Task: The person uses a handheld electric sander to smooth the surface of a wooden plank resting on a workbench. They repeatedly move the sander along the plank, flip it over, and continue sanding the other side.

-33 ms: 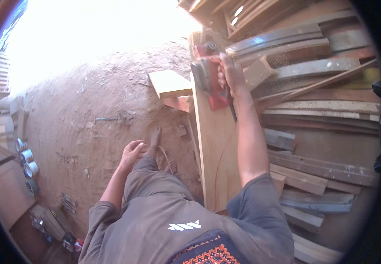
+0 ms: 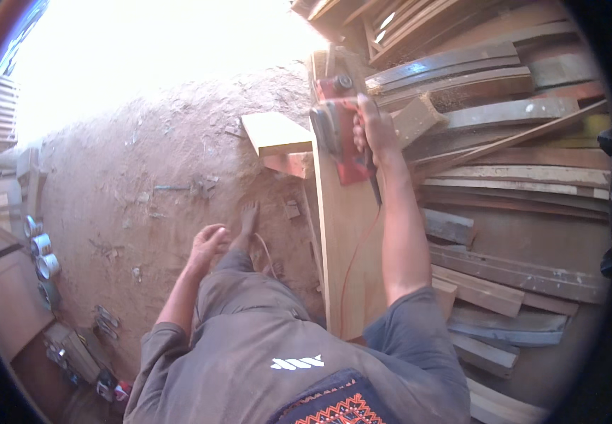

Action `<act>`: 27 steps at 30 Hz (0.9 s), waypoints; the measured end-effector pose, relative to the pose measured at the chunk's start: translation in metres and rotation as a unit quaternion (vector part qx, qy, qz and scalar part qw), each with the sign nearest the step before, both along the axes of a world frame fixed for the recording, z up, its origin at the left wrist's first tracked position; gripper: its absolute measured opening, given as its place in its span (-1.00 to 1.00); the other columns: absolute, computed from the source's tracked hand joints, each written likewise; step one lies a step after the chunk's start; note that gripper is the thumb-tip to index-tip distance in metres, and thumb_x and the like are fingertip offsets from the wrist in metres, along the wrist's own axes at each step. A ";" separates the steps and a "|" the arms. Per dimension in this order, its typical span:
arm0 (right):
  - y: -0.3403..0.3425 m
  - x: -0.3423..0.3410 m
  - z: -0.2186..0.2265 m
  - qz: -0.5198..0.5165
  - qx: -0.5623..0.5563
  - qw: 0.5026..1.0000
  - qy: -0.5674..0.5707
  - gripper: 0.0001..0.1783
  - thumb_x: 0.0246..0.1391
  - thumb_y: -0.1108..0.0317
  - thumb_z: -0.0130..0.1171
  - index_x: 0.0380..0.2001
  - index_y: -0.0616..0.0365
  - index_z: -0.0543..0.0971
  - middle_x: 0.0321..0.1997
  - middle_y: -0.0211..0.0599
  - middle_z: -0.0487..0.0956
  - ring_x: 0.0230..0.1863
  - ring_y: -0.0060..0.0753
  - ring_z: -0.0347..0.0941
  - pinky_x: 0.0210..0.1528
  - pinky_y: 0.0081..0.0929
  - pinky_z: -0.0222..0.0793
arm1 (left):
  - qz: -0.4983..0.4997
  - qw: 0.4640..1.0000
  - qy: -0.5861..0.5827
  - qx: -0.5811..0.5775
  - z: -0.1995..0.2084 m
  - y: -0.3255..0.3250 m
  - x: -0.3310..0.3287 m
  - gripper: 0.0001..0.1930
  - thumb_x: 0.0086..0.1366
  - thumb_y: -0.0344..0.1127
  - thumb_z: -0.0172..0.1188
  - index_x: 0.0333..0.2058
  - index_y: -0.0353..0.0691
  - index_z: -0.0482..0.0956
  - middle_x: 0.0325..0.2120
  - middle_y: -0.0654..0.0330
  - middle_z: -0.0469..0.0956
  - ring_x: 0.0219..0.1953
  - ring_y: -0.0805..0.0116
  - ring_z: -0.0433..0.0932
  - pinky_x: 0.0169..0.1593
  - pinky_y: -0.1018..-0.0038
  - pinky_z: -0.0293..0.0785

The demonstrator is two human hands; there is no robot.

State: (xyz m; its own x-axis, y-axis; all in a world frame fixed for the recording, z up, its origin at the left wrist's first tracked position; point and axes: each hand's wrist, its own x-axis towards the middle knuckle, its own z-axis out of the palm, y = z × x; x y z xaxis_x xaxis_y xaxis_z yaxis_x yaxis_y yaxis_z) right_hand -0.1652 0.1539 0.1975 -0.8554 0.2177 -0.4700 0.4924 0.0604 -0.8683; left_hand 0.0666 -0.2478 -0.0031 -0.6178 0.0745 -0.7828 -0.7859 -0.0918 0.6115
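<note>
One red planer [image 2: 343,138] in the right hand [image 2: 378,131], left hand [image 2: 209,244] apart

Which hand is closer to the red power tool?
The right one. The right hand is wrapped around the handle of the red power tool. The left hand is away from it, lower and to the left in the picture, near a bare foot.

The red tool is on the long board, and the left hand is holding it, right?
Not quite: it's the right hand that holds the red tool, as the head view shows. The left hand is away from it. The tool is on the long board, as you said.
</note>
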 end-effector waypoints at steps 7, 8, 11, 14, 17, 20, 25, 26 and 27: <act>-0.005 0.275 0.012 0.035 0.103 0.994 -0.027 -0.37 0.36 -0.27 0.01 -0.56 0.04 0.46 -0.70 -0.49 0.43 -0.74 -0.58 0.33 -0.68 -0.47 0.21 | 0.141 0.978 -0.133 -0.080 -0.071 -0.098 0.120 -0.57 0.47 -0.11 0.22 0.18 -0.21 0.49 -0.06 0.15 0.66 -0.11 0.24 0.68 -0.12 0.24 0.61; -0.008 0.320 0.019 0.030 0.085 0.995 -0.048 -0.42 0.39 -0.17 0.03 -0.57 0.06 0.45 -0.69 -0.49 0.43 -0.72 -0.59 0.34 -0.67 -0.49 0.19 | 0.148 0.968 -0.166 -0.113 -0.081 -0.104 0.144 -0.57 0.47 -0.12 0.22 0.18 -0.20 0.48 -0.07 0.15 0.66 -0.12 0.23 0.68 -0.13 0.22 0.61; -0.021 0.411 0.038 -0.024 0.069 0.991 -0.113 -0.47 0.40 -0.07 0.01 -0.54 0.10 0.47 -0.68 -0.50 0.41 -0.69 -0.61 0.32 -0.64 -0.54 0.18 | 0.172 0.952 -0.233 -0.097 -0.095 -0.104 0.206 -0.56 0.46 -0.14 0.22 0.20 -0.21 0.46 -0.04 0.13 0.65 -0.11 0.22 0.68 -0.14 0.21 0.61; -0.023 0.419 0.040 -0.052 0.062 0.986 -0.143 -0.49 0.40 -0.06 -0.02 -0.49 0.12 0.48 -0.66 -0.49 0.37 -0.66 -0.62 0.31 -0.60 -0.56 0.19 | 0.154 0.960 -0.223 -0.076 -0.100 -0.083 0.239 -0.69 0.40 -0.22 0.29 -0.01 -0.31 0.62 -0.23 0.13 0.70 -0.23 0.25 0.68 -0.13 0.26 0.62; -0.021 0.369 0.031 -0.029 0.066 0.991 -0.109 -0.49 0.39 -0.08 0.00 -0.46 0.13 0.48 -0.66 -0.49 0.35 -0.66 -0.63 0.30 -0.60 -0.57 0.20 | 0.128 0.972 -0.183 -0.068 -0.103 -0.064 0.233 -0.74 0.39 -0.25 0.31 -0.13 -0.35 0.70 -0.32 0.15 0.73 -0.28 0.28 0.67 -0.11 0.30 0.62; -0.023 0.286 0.019 -0.037 0.063 0.995 -0.075 -0.49 0.38 -0.11 0.04 -0.47 0.10 0.48 -0.65 -0.52 0.36 -0.68 -0.65 0.30 -0.64 -0.59 0.20 | 0.104 0.982 -0.130 -0.088 -0.103 -0.057 0.199 -0.70 0.40 -0.23 0.31 -0.04 -0.34 0.66 -0.25 0.14 0.73 -0.22 0.29 0.69 -0.09 0.32 0.62; -0.030 0.112 0.004 0.021 0.061 0.997 -0.046 -0.46 0.36 -0.19 0.02 -0.46 0.07 0.50 -0.64 -0.56 0.37 -0.71 -0.68 0.27 -0.69 -0.59 0.18 | 0.261 0.956 -0.134 -0.024 -0.080 -0.064 0.141 -0.65 0.44 -0.15 0.28 0.07 -0.19 0.55 -0.14 0.19 0.70 -0.16 0.34 0.69 -0.13 0.37 0.59; -0.028 0.073 0.000 0.045 0.057 0.997 -0.027 -0.45 0.36 -0.20 0.03 -0.43 0.08 0.53 -0.63 -0.57 0.36 -0.71 -0.69 0.26 -0.70 -0.59 0.17 | 0.257 0.956 -0.136 -0.040 -0.075 -0.064 0.129 -0.66 0.47 -0.10 0.25 0.08 -0.13 0.52 -0.09 0.23 0.67 -0.16 0.36 0.67 -0.18 0.36 0.58; -0.027 0.035 -0.003 0.075 0.043 0.996 0.012 -0.44 0.36 -0.21 0.03 -0.41 0.09 0.56 -0.63 -0.57 0.36 -0.71 -0.70 0.25 -0.70 -0.58 0.16 | 0.254 0.957 -0.133 -0.033 -0.070 -0.062 0.118 -0.63 0.47 -0.10 0.24 0.12 -0.15 0.50 -0.07 0.21 0.66 -0.13 0.33 0.67 -0.16 0.35 0.59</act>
